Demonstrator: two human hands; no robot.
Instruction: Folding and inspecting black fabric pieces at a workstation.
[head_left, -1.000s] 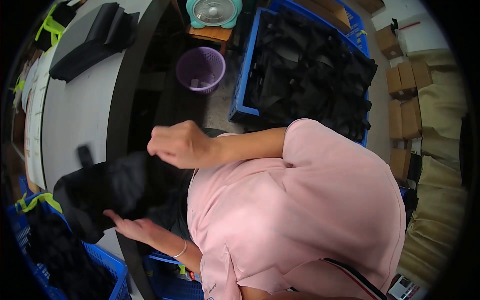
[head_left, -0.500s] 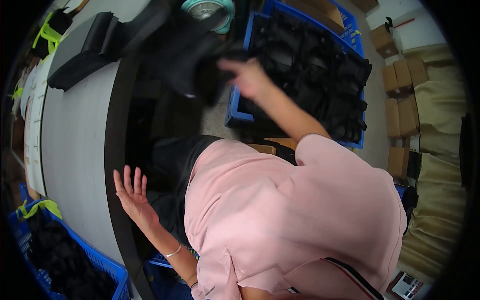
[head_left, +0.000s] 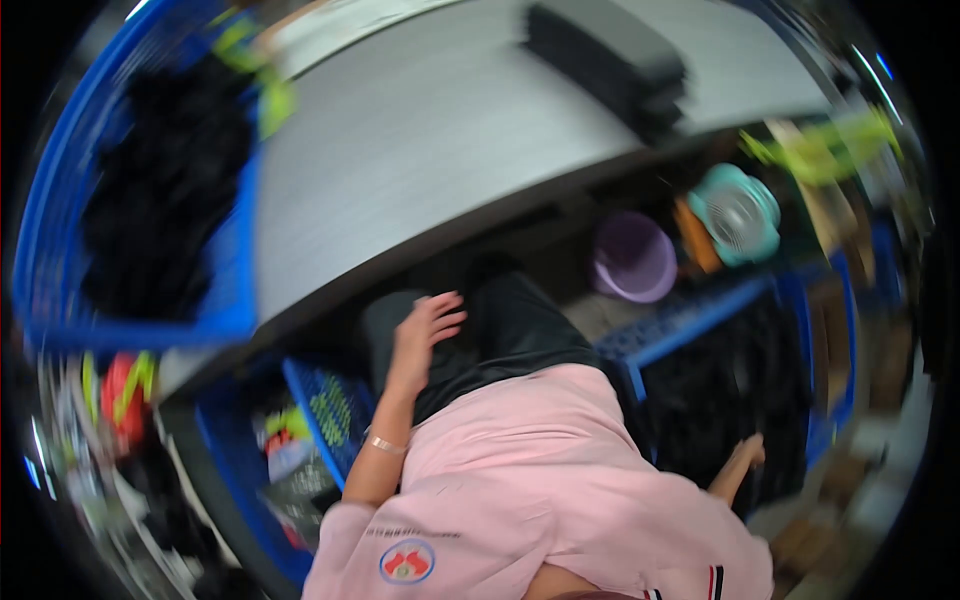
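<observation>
black pieces could spill if the right hand, its grip unclear, snags them; the left hand hangs open.

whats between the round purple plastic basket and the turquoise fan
In the head view, an orange-brown wooden stool shows between the round purple plastic basket and the turquoise fan.

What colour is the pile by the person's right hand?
The pile is black, as the head view shows.
</observation>
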